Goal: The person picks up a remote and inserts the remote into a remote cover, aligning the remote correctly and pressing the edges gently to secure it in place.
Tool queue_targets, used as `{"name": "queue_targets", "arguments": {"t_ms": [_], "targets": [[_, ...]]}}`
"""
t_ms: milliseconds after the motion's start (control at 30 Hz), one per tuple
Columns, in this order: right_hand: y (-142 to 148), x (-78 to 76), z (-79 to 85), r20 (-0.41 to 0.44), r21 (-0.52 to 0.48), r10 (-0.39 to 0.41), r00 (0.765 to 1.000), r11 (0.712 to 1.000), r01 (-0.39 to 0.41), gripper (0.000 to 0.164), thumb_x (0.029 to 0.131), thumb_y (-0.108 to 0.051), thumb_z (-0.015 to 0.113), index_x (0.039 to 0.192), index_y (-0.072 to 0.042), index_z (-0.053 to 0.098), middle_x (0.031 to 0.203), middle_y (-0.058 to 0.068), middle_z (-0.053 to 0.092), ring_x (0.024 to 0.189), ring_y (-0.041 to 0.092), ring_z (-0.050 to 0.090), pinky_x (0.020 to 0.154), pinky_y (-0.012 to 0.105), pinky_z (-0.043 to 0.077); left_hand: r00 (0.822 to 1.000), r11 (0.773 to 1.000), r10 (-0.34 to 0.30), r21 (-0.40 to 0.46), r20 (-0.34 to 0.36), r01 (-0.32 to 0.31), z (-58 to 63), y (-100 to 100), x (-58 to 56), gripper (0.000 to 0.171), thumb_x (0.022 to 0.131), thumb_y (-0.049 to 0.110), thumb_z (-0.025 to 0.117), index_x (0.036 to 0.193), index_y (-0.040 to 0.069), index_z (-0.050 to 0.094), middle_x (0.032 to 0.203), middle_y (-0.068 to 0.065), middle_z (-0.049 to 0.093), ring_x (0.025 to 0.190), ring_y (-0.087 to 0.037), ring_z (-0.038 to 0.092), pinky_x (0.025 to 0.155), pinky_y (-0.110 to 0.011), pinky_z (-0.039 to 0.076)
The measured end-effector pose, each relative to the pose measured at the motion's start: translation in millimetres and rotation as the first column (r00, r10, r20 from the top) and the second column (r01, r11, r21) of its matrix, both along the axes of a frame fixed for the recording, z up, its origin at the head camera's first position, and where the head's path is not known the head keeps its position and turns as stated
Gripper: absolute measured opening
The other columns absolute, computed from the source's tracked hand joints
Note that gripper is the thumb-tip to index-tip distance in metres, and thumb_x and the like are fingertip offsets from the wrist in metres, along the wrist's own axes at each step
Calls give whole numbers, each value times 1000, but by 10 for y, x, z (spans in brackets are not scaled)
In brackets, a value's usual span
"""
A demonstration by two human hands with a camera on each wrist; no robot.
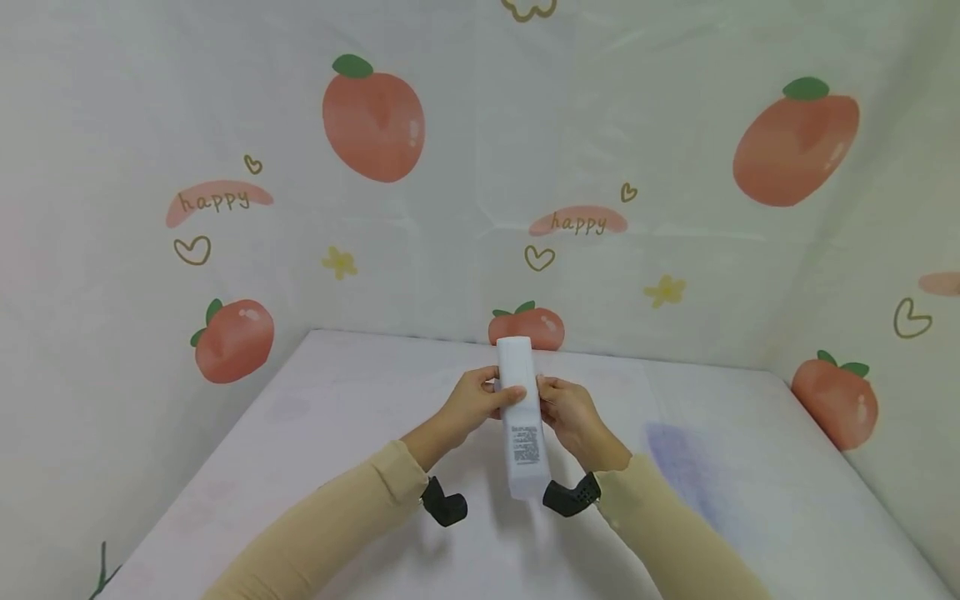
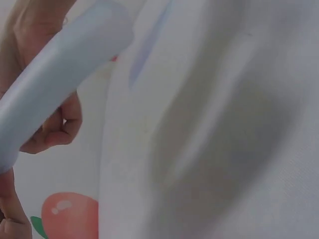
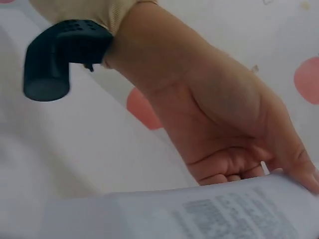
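a: what do we have near the middle of the head view?

b: we see a white container (image 1: 522, 414), long and narrow, with smooth sides and softened edges. it runs from the center of the frame down toward the lower middle, its upper end slightly further left than its lower one.

a: are there any markings we can pick out?

b: we find a block of small grey print (image 1: 526, 446) on the lower part of the face turned toward us, too fine to read. above that, the face looks plain white.

a: how do we find the hands?

b: the left hand (image 1: 472, 404) grips the container from the left, thumb lying across the front. the right hand (image 1: 576, 417) holds its right edge, fingers curled in behind and thumb along the side.

a: where does it sit against the pale table (image 1: 375, 392)?

b: we see it held above the surface, shadows falling below. at the upper left of the left wrist view, its side looks bluish grey, with a soft sheen.
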State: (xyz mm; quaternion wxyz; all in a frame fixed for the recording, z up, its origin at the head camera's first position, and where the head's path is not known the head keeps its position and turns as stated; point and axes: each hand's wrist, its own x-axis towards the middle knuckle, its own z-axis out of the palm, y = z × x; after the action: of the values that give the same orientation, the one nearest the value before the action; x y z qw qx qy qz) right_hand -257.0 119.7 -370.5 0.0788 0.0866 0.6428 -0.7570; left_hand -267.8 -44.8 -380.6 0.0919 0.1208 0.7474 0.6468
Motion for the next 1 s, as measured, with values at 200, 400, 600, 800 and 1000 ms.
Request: {"name": "queue_targets", "arguments": {"t_ms": [200,400,600,800,1000], "targets": [[46,82,-37,-96,34,126,987,992,-123,25,103,-23,46,122,-9,41,104,5,55,89,13,59,81,30,48,1000,1000,15,-15,0,-15,1,-37,26,46,89,23,72,125,-2,57,104,-16,70,84,-15,67,76,-33,58],[156,102,-119,-164,161,300,940,948,-274,60,95,-14,62,145,-14,28,117,14,57,98,20,62,83,43,56,1000,999,-5,-54,-4,5,-32,-56,57,46,91,27,69,126,1,56,108,-16,69,88,-17,67,80,-34,57],[243,90,-135,-200,187,303,932,945,-267,62,91,-11,68,142,-9,33,105,8,58,92,18,62,81,45,57,997,995,-82,55,-12,82,32,-126,23,63,94,22,64,147,14,31,118,-24,63,93,-24,69,86,-40,57],[302,95,-101,-201,159,249,948,963,-219,61,91,-6,66,142,-8,32,105,5,55,94,17,60,84,46,57,993,991,-91,102,73,83,-63,-138,50,47,94,19,64,132,-4,49,116,-21,64,92,-22,69,88,-38,56],[292,65,-78,-179,138,326,928,943,-304,52,92,-11,65,132,-7,32,111,6,59,97,19,61,85,45,55,993,986,-3,165,114,-16,-202,-62,93,23,93,12,65,105,-6,62,95,-8,70,78,-13,65,81,-36,58]]}}
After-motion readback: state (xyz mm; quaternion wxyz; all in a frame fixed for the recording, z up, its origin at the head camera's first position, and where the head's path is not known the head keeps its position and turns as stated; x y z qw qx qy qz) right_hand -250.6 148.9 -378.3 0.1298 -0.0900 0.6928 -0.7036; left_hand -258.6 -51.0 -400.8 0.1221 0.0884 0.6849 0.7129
